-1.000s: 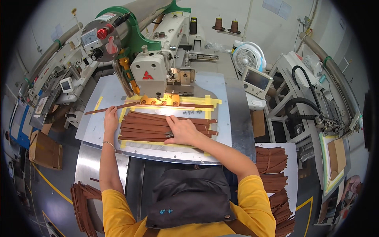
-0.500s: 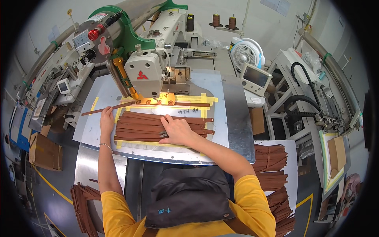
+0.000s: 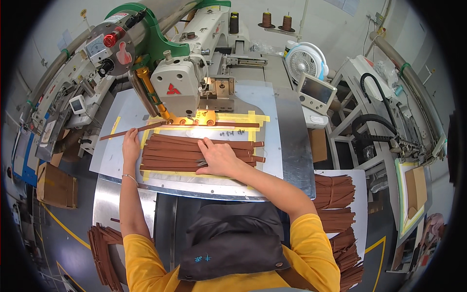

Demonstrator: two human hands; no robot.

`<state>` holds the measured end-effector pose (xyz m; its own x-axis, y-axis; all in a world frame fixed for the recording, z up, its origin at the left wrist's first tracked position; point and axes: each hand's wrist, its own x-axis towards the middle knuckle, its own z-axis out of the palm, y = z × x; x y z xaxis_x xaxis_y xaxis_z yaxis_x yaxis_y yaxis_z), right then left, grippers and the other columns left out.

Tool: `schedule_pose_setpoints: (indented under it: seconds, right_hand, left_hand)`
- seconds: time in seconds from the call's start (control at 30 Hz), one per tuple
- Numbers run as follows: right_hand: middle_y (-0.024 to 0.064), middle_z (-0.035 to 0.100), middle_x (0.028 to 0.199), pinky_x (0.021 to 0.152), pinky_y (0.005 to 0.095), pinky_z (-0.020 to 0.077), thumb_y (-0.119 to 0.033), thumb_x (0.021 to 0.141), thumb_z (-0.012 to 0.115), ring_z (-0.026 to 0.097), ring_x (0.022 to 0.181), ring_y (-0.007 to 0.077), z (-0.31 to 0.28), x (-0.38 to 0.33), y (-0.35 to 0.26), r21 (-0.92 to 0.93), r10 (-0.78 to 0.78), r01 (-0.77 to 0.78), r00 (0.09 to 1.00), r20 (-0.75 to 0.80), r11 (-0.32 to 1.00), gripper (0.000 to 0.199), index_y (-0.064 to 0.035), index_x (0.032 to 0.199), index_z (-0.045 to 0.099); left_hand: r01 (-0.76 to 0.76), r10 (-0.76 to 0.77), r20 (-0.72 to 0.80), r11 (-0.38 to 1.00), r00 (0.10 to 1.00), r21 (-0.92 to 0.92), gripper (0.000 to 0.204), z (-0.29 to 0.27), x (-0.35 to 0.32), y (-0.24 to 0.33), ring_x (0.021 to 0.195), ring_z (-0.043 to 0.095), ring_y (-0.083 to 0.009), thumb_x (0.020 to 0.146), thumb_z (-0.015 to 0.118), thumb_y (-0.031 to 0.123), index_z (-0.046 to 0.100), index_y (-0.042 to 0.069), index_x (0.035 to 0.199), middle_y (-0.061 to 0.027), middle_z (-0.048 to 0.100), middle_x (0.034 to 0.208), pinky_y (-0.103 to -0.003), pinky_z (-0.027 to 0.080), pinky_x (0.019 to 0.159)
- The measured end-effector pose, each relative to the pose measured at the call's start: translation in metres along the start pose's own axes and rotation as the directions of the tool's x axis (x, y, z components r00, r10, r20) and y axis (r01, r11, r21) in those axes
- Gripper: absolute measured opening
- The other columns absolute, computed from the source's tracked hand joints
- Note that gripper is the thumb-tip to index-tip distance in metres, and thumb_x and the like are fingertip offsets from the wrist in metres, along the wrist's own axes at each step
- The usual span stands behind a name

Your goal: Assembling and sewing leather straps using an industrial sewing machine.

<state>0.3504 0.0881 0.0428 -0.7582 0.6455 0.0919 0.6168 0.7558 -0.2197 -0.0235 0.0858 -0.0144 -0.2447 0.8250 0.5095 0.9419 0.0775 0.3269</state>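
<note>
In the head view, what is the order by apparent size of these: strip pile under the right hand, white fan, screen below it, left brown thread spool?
1. Strip pile
2. White fan and screen: too alike to rank
3. Left brown thread spool

Brown strips: matt, smooth, fabric or leather unclear. Surface: bare grey metal along right edge, faint sheen; smooth pale sheet on top. Yellow tape: papery, matt. Machine head: smooth white paint. Apron: dark matt cloth. Box: matt cardboard.
</note>
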Motion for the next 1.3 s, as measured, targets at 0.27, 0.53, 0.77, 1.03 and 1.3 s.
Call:
schedule_pose_setpoints:
  seconds: [0.27,0.53,0.77,1.03,1.3]
  right_hand:
    - [0.0239,0.051,0.120,0.068,0.0405,0.0546,-0.059,0.065,0.075,0.067,0.083,0.0331,0.000,0.000,-0.003,0.032,-0.011,0.012,0.999,-0.041,0.999,0.094,0.0067,0.125,0.044]
    - [0.0214,0.054,0.112,0.067,0.0422,0.0540,-0.054,0.063,0.079,0.067,0.083,0.0337,-0.010,-0.021,0.004,0.056,0.005,-0.004,1.000,-0.024,0.998,0.083,0.0033,0.114,0.047]
    - [0.0205,0.046,0.138,0.075,0.0439,0.0543,-0.057,0.063,0.077,0.066,0.092,0.0365,-0.022,-0.055,0.021,0.033,0.075,-0.077,0.995,0.058,0.996,0.095,-0.0021,0.132,0.043]
    - [0.0161,0.047,0.139,0.075,0.0422,0.0546,-0.057,0.061,0.079,0.066,0.090,0.0340,-0.034,-0.095,0.040,0.003,0.102,-0.102,0.992,0.069,0.995,0.096,-0.0018,0.132,0.045]
    - [0.0147,0.047,0.139,0.075,0.0405,0.0546,-0.056,0.061,0.079,0.066,0.087,0.0327,-0.031,-0.096,0.040,0.012,0.077,-0.078,0.997,0.012,0.997,0.094,-0.0022,0.131,0.046]
  left_hand:
    - [-0.014,0.014,-0.008,1.000,1.000,0.011,0.025,-0.002,0.000,-0.002,0.112,0.055,-0.0328,0.091,0.052,0.008,0.064,0.000,0.112,-0.0146,0.060,0.121,-0.039,0.045,0.096]
    - [-0.152,0.154,-0.008,0.981,0.988,0.124,0.018,-0.014,-0.002,-0.001,0.100,0.059,-0.0292,0.086,0.061,0.013,0.067,0.002,0.100,-0.0102,0.065,0.105,-0.039,0.048,0.084]
    - [-0.309,0.305,0.058,0.913,0.951,0.266,0.012,-0.033,-0.014,0.011,0.088,0.059,-0.0252,0.081,0.059,0.009,0.067,0.006,0.089,-0.0066,0.063,0.090,-0.038,0.047,0.075]
    - [-0.468,0.438,0.166,0.833,0.884,0.295,0.013,-0.017,-0.010,0.108,0.081,0.062,-0.0242,0.080,0.057,0.008,0.066,0.006,0.089,-0.0080,0.061,0.079,-0.037,0.049,0.069]
    - [-0.649,0.563,0.346,0.727,0.751,0.224,0.016,0.046,0.025,0.183,0.070,0.065,-0.0217,0.082,0.055,0.011,0.063,0.010,0.096,-0.0051,0.060,0.079,-0.034,0.053,0.057]
